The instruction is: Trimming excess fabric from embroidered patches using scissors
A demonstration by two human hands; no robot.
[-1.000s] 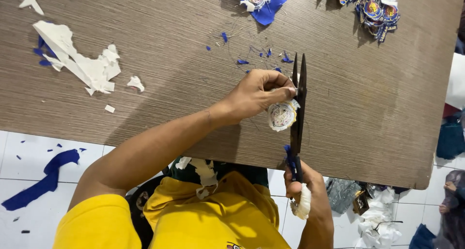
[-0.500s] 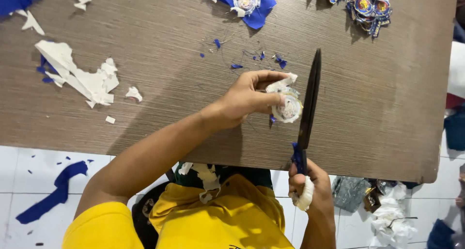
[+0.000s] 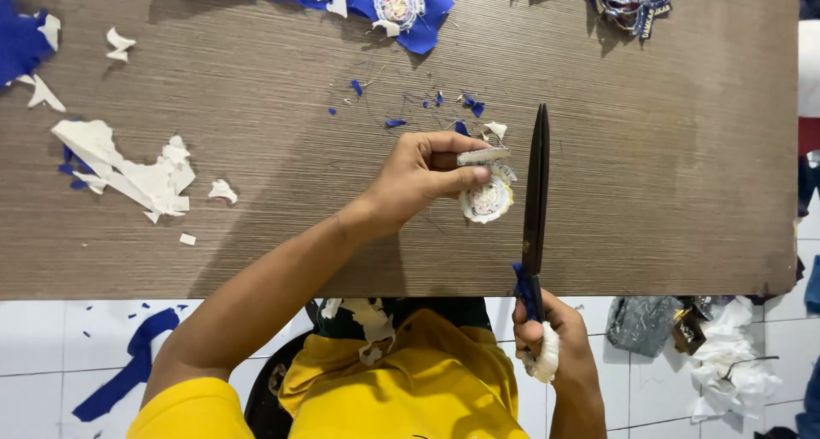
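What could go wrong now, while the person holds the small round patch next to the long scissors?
1. The left hand pinches the round patch close to the scissors; the fingertips could be nicked.
2. The blades look closed and beside the patch; a careless cut could go into its printed design.
3. White offcuts and blue snippets litter the table; a finished piece could get lost among them.

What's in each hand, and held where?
Left hand pinches a small round white printed patch at its upper edge. Right hand holds long black scissors by the wrapped handles, blades together.
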